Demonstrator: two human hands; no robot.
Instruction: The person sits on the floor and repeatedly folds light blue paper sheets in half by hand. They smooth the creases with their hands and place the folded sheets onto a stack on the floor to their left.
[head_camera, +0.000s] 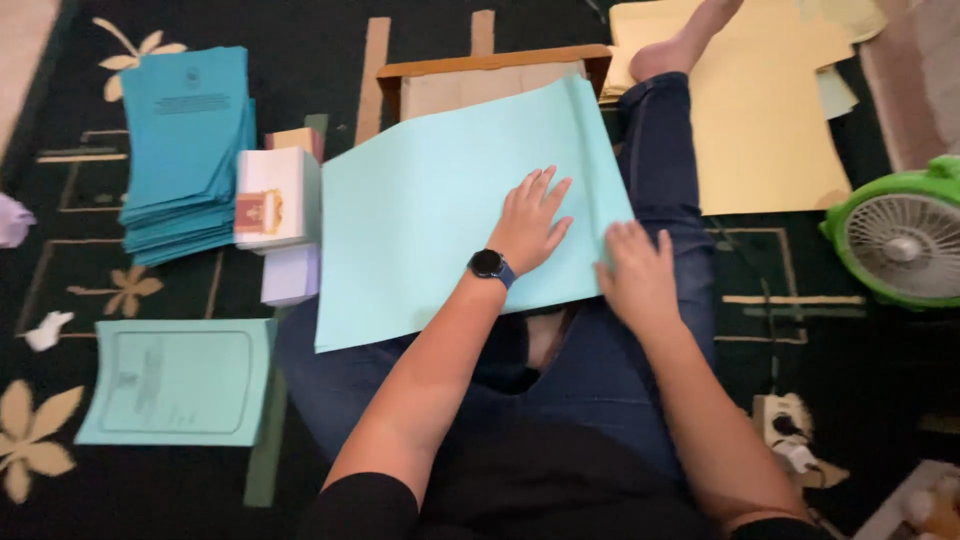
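Overhead view of a person seated on a dark patterned carpet (60, 260), folding paper across the lap. A large light-blue sheet (420, 230) lies over the person's jeans (660, 160) and partly over a low wooden frame (490, 62) beyond the knees. Its right margin is turned up into a narrow flap (598, 150), the crease running from the far edge toward the body.

Progress, as judged from the layout: a stack of darker blue folded covers (185, 150) stands at far left, with 1 printed light-blue cover (175, 380) lying singly nearer the viewer, so a good number appear finished. Yellow sheets (760, 120) are spread beside the outstretched leg at upper right, uncreased as far as can be seen. The sheet on the lap seems only partly folded, with 1 flap raised.

Hands: the left hand (530, 222), with a dark watch (489, 264) at the wrist, lies flat with fingers spread, palm pressing the middle of the sheet. The right hand (636, 275) rests palm down, fingers loosely extended, at the base of the flap on the sheet's right edge. Neither grips anything; the 2 hands are close but apart.

Also present: a white box (275, 195) beside the stack, a green fan (900, 235) at right, and a power strip (785, 425).
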